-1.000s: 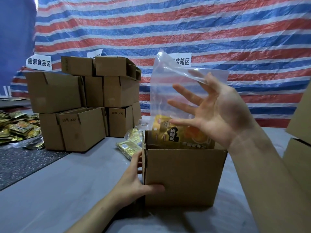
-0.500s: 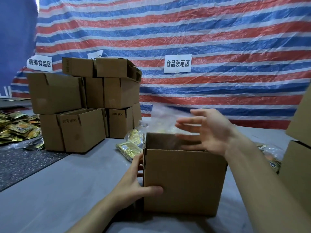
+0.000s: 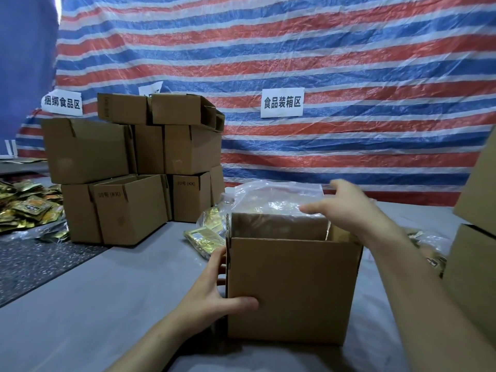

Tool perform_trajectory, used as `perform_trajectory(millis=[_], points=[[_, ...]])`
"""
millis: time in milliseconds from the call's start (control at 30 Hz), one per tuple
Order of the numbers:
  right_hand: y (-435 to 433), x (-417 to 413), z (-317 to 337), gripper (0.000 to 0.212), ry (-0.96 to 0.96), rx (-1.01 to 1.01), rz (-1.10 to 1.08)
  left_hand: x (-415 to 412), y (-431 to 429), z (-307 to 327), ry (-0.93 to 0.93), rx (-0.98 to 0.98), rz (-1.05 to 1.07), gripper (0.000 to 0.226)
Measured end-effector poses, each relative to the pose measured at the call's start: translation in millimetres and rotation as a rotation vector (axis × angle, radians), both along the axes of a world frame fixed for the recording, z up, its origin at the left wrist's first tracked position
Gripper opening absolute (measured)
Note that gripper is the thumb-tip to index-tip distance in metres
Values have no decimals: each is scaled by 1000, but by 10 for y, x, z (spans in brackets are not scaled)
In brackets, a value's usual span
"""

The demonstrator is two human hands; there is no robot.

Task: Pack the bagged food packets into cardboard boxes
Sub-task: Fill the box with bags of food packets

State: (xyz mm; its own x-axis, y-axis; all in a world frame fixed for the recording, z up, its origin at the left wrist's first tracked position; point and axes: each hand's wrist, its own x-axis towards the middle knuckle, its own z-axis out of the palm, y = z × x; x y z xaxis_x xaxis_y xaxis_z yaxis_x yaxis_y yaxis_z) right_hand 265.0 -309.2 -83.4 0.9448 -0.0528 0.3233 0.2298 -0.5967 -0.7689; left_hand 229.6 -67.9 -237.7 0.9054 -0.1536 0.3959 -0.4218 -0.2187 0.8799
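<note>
Bagged food packets (image 3: 271, 201) poke from the cardboard box (image 3: 292, 288) at lower centre; left hand (image 3: 212, 299) grips its corner, right hand (image 3: 349, 208) presses them, fingers straight.

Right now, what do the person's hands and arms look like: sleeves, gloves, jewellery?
Both are bare. The left hand and right hand wear no gloves, rings or watch, and no sleeve shows on either forearm up to the frame edge.

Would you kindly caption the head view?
Left hand grips the cardboard box; right hand presses the clear bag into it.
</note>
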Motion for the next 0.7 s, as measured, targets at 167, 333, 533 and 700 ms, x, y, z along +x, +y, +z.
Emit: perform_trajectory(millis=[167, 333, 533, 700], points=[[-106, 19, 57, 70, -17, 261, 127, -9, -2, 13, 7, -6, -5, 102], [-195, -140, 183, 34, -177, 219, 337, -11, 4, 9, 20, -35, -24, 103], [-272, -323, 319, 17, 69, -207, 596, 19, -6, -25, 41, -82, -44, 100], [-95, -414, 363, 32, 47, -406, 448, 59, 16, -48, 46, -66, -32, 106]])
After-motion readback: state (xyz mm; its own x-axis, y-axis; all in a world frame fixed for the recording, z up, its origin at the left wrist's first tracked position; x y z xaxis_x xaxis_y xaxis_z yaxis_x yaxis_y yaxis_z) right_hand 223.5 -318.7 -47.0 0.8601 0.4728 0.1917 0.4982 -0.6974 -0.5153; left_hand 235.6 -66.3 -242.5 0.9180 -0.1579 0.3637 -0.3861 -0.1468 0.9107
